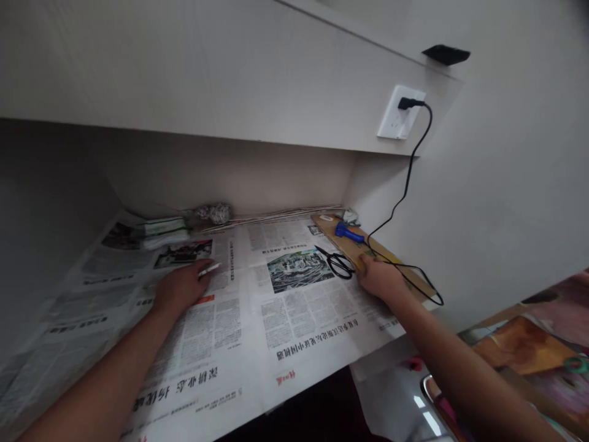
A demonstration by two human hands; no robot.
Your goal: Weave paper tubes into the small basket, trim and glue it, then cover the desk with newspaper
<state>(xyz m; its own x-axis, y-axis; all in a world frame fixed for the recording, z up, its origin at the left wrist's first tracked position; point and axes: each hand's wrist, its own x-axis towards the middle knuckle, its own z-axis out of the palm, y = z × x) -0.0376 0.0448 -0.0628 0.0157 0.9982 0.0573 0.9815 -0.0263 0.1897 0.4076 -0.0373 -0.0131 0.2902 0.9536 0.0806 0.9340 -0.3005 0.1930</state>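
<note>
My left hand [180,286] is closed around a short white stick [209,269], low over the newspaper [251,313]. My right hand [380,276] is closed at the near left edge of a brown cardboard piece [329,231]; part of its fingers is hidden. Black-handled scissors [339,265] lie just left of that hand, their blades pointing away over a printed photo. On the cardboard rests a blue glue gun [348,233], from which a black cord [405,191] runs up to the wall socket.
Thin sticks [280,215] lie along the back wall. A crumpled ball [219,213] and a white packet [165,232] sit at the back left. Overhead, a panel [207,80] bears the white socket [400,113]. The cord loops over the table's right edge.
</note>
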